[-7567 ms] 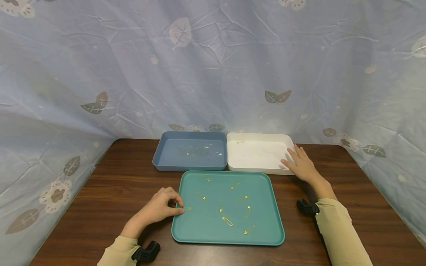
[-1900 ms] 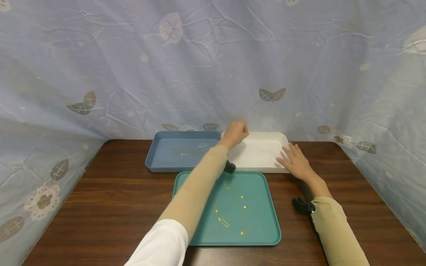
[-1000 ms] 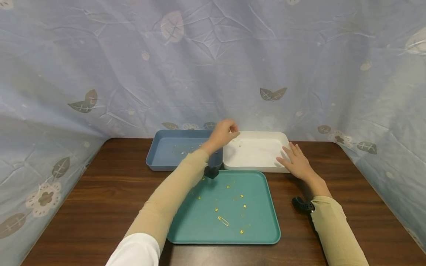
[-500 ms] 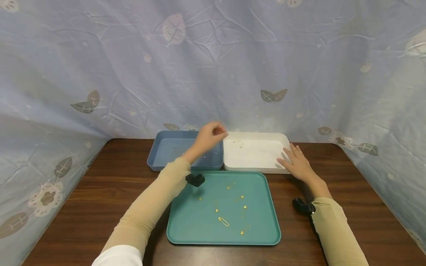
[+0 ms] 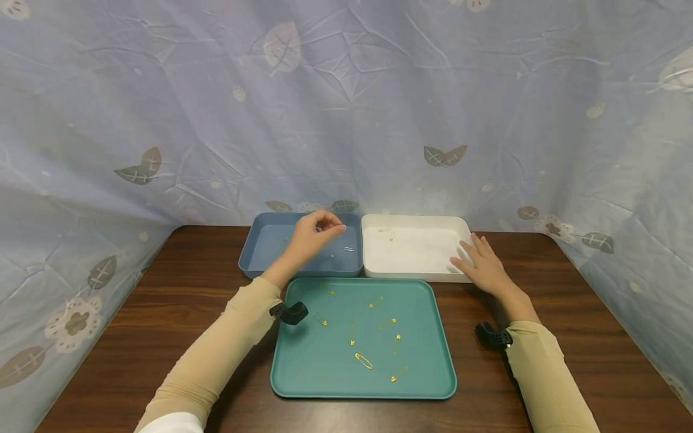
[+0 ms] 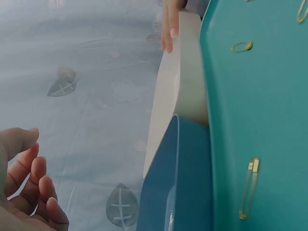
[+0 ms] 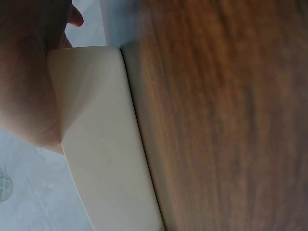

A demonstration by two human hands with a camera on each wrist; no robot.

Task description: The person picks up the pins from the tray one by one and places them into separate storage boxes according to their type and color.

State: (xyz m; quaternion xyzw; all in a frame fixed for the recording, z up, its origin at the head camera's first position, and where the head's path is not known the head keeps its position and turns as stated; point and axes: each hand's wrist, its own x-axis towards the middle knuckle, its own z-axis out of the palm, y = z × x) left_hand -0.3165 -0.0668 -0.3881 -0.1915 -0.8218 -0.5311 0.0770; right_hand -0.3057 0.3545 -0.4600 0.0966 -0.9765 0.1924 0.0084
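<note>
My left hand (image 5: pixel 311 237) hovers over the blue tray (image 5: pixel 258 258), fingers loosely bent. In the left wrist view its thumb and fingertips stand apart with nothing between them. My right hand (image 5: pixel 487 270) rests with spread fingers on the right rim of the white tray (image 5: pixel 422 249). Two gold safety pins (image 5: pixel 392 236) lie at the white tray's left back. Silver pins (image 5: pixel 349 249) lie in the blue tray, partly hidden by my left hand. Nearer me, several gold safety pins (image 5: pixel 364 361) are scattered on the green tray (image 5: pixel 319 379).
The blue and white trays stand side by side at the back, against a patterned curtain (image 5: pixel 346 138). In front of them sits the green tray on a dark wooden table (image 5: pixel 146 325). Each wrist wears a black strap device (image 5: pixel 289 313).
My left hand carried a gold safety pin from the green tray to the white tray and let it go. It has since drawn back left over the blue tray. My right hand stays put.
</note>
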